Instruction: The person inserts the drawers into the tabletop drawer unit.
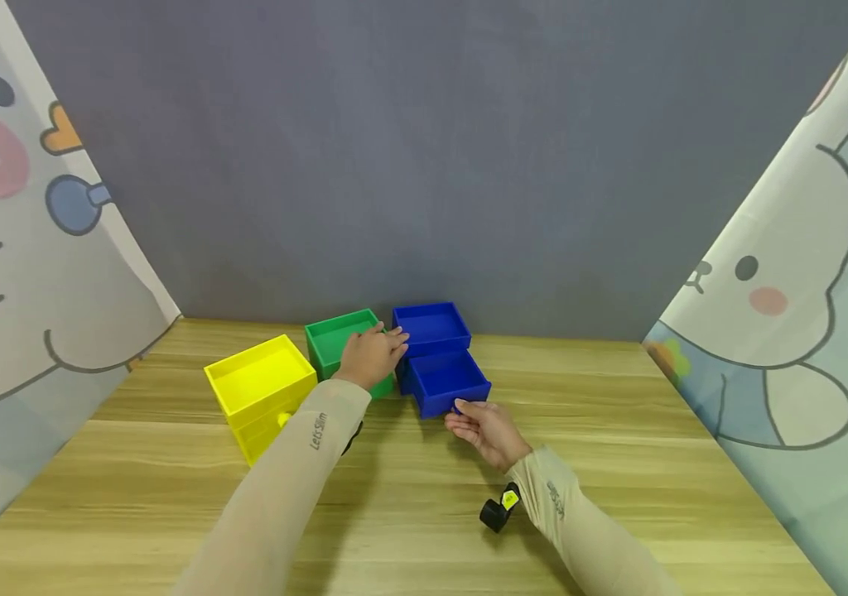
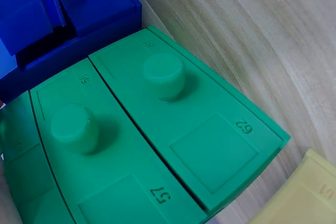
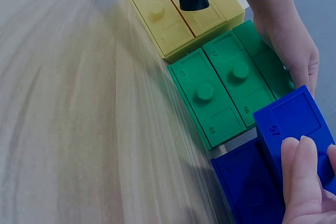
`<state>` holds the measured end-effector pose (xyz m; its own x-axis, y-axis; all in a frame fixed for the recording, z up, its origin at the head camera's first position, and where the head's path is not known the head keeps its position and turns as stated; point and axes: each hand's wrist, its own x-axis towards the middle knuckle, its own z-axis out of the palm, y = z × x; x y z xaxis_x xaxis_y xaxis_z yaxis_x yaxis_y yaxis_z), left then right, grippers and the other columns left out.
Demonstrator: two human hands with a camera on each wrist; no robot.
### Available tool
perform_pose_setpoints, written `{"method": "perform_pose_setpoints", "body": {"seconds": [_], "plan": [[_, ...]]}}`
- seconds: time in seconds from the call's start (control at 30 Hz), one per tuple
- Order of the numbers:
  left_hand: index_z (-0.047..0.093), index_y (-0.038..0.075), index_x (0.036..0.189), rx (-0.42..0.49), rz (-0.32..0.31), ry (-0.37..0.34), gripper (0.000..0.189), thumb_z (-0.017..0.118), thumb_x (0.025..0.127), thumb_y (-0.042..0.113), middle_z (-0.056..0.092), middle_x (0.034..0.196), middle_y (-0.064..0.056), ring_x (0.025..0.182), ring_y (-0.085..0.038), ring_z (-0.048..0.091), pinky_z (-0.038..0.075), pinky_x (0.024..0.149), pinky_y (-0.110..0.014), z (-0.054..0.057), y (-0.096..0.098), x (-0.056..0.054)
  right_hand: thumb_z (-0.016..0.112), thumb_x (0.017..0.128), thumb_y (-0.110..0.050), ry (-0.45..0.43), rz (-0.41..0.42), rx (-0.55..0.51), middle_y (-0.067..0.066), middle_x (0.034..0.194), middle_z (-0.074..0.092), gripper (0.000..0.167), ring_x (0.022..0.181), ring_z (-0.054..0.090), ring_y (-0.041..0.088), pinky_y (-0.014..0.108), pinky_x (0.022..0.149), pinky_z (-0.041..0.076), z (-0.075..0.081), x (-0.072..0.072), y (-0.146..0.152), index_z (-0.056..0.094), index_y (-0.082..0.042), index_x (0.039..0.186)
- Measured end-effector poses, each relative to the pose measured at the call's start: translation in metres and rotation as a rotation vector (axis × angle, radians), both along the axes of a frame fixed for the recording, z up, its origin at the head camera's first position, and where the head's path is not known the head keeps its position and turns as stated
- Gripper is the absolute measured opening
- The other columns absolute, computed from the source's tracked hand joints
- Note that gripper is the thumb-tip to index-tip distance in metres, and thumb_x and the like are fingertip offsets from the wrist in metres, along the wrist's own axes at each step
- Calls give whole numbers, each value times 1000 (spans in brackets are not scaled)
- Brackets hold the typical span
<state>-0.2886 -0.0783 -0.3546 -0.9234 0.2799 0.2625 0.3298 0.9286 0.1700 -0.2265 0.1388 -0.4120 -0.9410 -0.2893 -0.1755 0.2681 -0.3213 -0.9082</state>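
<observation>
A blue drawer cabinet (image 1: pixel 431 324) stands at the back of the table with its upper drawer (image 1: pixel 450 379) pulled out. My right hand (image 1: pixel 489 430) pinches that drawer's knob; in the right wrist view its fingers (image 3: pixel 304 174) lie against the drawer front, mostly hiding the knob. My left hand (image 1: pixel 372 356) reaches over the right side of the green drawer cabinet (image 1: pixel 334 339), fingers extended to the blue cabinet's top left edge. Both green drawers are closed, their round knobs showing in the left wrist view, where the left hand itself is barely visible.
A yellow drawer cabinet (image 1: pixel 260 381) stands left of the green one, its drawers closed. Black wrist camera (image 1: pixel 497 513) hangs below the right sleeve. A grey wall (image 1: pixel 424 165) rises behind the wooden table (image 1: pixel 580 397), with cartoon-printed cloth on both sides.
</observation>
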Motion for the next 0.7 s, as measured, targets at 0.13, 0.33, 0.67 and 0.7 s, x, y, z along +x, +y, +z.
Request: {"method": "perform_pose_setpoints", "body": {"seconds": [0.13,0.33,0.67,0.7], "plan": [[63,19,129,3,2,-7,33,51,100,29,54,136,1,133,-27,42,43,96,-49,0,-1,1,50,99,-3,-3,-10,2,7,74,69,17,68,69,11,19,66,55,-1,-2,-2,63,6,92],[62,20,130,-1,-4,-10,34,50,100,30,54,136,1,133,-26,42,42,96,-49,-1,0,0,48,99,-3,-11,0,-6,7,73,69,17,68,69,11,18,65,54,1,-4,-4,60,9,97],[63,20,129,-17,-9,24,33,51,100,30,55,135,1,132,-26,44,45,93,-48,0,-1,-1,47,99,-2,-19,20,-27,7,73,69,21,68,69,11,18,64,54,1,-6,-8,64,0,88],[63,20,129,-20,-8,23,33,51,100,31,55,136,1,132,-26,44,45,93,-48,0,-1,-1,46,100,-2,-19,20,-28,7,72,70,21,68,69,11,17,64,54,1,-6,-8,64,0,88]]}}
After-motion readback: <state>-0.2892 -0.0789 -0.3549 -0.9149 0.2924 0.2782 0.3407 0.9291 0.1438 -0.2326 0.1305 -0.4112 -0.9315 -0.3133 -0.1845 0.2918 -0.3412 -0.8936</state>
